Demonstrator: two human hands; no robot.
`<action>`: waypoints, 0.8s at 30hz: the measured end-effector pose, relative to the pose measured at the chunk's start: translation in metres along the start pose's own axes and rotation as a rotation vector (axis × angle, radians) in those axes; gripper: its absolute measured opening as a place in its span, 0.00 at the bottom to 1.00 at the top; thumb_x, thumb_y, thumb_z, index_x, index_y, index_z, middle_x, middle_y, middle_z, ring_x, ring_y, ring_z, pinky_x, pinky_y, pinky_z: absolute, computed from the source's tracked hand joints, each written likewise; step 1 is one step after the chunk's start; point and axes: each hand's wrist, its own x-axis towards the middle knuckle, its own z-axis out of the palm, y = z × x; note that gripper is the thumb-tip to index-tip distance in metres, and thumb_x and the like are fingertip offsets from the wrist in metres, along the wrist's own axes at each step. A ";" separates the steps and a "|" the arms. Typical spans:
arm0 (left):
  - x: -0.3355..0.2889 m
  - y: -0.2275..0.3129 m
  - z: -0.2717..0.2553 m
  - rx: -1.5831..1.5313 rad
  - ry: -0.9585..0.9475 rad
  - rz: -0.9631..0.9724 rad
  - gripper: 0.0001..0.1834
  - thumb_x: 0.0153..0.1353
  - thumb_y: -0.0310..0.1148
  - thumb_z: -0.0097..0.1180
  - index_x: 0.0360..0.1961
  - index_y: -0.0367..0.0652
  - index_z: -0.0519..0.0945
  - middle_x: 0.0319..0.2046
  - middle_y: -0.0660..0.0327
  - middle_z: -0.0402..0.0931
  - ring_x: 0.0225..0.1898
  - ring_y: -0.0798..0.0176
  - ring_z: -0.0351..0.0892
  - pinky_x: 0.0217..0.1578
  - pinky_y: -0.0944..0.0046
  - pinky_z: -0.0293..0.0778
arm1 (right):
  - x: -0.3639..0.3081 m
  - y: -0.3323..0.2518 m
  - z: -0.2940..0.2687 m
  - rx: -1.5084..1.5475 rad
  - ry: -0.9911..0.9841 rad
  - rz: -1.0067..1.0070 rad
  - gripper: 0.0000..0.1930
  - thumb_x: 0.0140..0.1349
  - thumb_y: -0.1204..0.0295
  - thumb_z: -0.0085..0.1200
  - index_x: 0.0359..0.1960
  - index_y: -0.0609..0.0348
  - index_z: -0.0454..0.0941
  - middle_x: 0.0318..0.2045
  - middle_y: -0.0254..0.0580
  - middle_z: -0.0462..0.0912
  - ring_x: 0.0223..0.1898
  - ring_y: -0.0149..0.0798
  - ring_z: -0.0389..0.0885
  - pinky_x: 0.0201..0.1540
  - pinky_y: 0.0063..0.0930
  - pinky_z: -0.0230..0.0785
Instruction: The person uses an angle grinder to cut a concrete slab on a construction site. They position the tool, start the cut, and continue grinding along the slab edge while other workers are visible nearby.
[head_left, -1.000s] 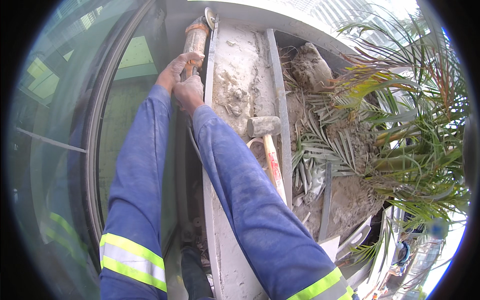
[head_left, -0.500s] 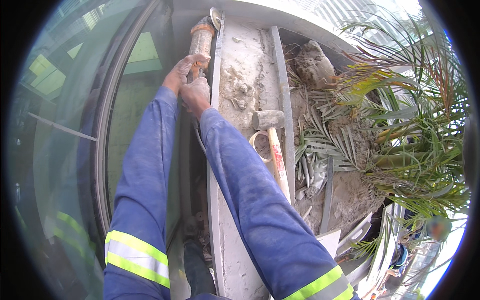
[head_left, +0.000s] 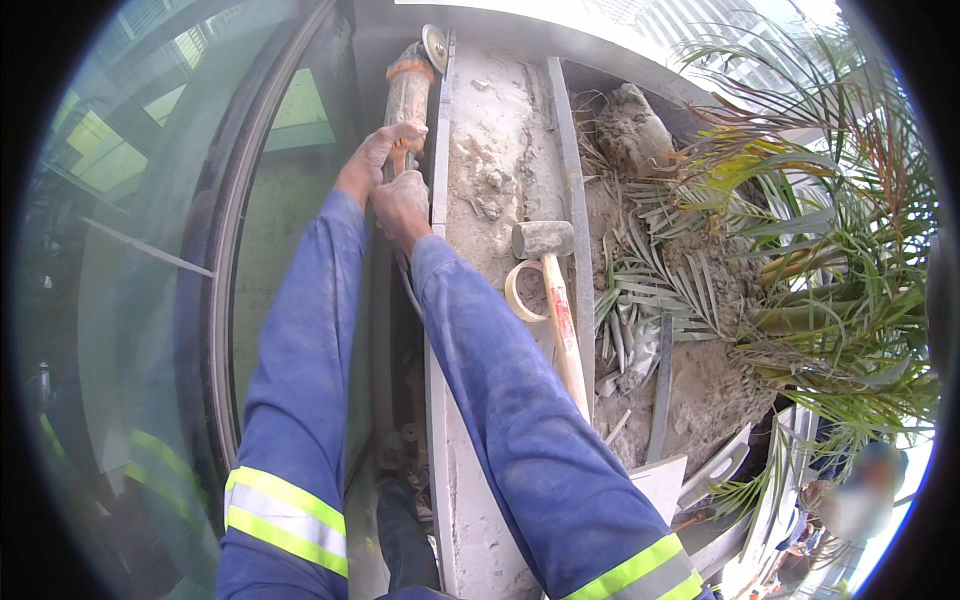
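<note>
A dusty angle grinder [head_left: 407, 98] with an orange collar is held out at arm's length in both my hands. My left hand [head_left: 372, 162] wraps round its body, and my right hand [head_left: 403, 207] closes on the rear end just behind. The round disc [head_left: 434, 47] at the far end stands on edge against the thin upright edge [head_left: 443, 130] of the ledge; I cannot tell whether it cuts in. Below my right hand a cord [head_left: 408, 283] hangs along the gap. Blue sleeves with reflective bands cover both arms.
On the mortar-covered ledge [head_left: 490, 130] lie a mallet [head_left: 543, 240] with a wooden handle and a roll of tape [head_left: 514, 290]. A glass wall [head_left: 280, 230] rises at left. Palm fronds [head_left: 800, 290], soil and a dirt-caked lump [head_left: 634, 130] fill the right. A person [head_left: 865, 490] is at the lower right.
The whole view has shifted slightly, so everything sits a little further right. My hands keep the same hold on the grinder, its disc still at the ledge edge. More of the person at lower right shows.
</note>
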 end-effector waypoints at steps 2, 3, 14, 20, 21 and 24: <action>-0.006 -0.003 0.003 -0.014 0.010 -0.014 0.29 0.49 0.42 0.73 0.50 0.40 0.80 0.33 0.60 0.80 0.29 0.65 0.78 0.31 0.65 0.77 | 0.000 0.006 -0.001 -0.015 0.002 0.012 0.09 0.59 0.74 0.59 0.31 0.71 0.80 0.22 0.50 0.84 0.20 0.44 0.85 0.19 0.36 0.74; -0.008 -0.004 0.005 -0.020 0.014 -0.020 0.29 0.49 0.42 0.73 0.50 0.40 0.80 0.33 0.60 0.80 0.29 0.65 0.78 0.31 0.65 0.77 | 0.000 0.009 -0.001 -0.022 0.004 0.017 0.08 0.59 0.74 0.58 0.30 0.71 0.80 0.22 0.49 0.83 0.20 0.44 0.85 0.19 0.37 0.73; -0.012 -0.006 0.004 -0.044 0.008 -0.003 0.28 0.45 0.42 0.77 0.46 0.40 0.81 0.35 0.58 0.79 0.32 0.62 0.79 0.34 0.61 0.77 | -0.009 0.008 -0.002 -0.033 0.021 0.030 0.08 0.58 0.74 0.58 0.28 0.70 0.80 0.20 0.49 0.82 0.19 0.43 0.84 0.18 0.36 0.72; -0.012 -0.007 0.003 -0.012 0.011 0.004 0.30 0.48 0.43 0.74 0.50 0.39 0.81 0.33 0.60 0.81 0.30 0.65 0.80 0.33 0.63 0.77 | -0.011 0.007 -0.004 -0.039 0.014 -0.002 0.09 0.58 0.74 0.58 0.27 0.70 0.80 0.20 0.50 0.83 0.19 0.43 0.84 0.19 0.37 0.72; -0.013 -0.006 0.005 -0.006 0.004 0.001 0.30 0.48 0.43 0.74 0.50 0.39 0.81 0.33 0.60 0.81 0.30 0.64 0.80 0.33 0.63 0.77 | -0.010 0.008 -0.006 -0.043 0.013 -0.012 0.09 0.58 0.74 0.58 0.27 0.70 0.80 0.20 0.50 0.83 0.19 0.43 0.84 0.19 0.37 0.73; -0.016 -0.005 0.006 0.006 0.002 0.023 0.31 0.48 0.45 0.74 0.50 0.39 0.80 0.33 0.60 0.81 0.30 0.64 0.79 0.33 0.63 0.78 | -0.013 0.004 -0.007 -0.026 0.019 -0.003 0.09 0.58 0.74 0.57 0.27 0.70 0.81 0.20 0.50 0.83 0.20 0.44 0.85 0.20 0.38 0.74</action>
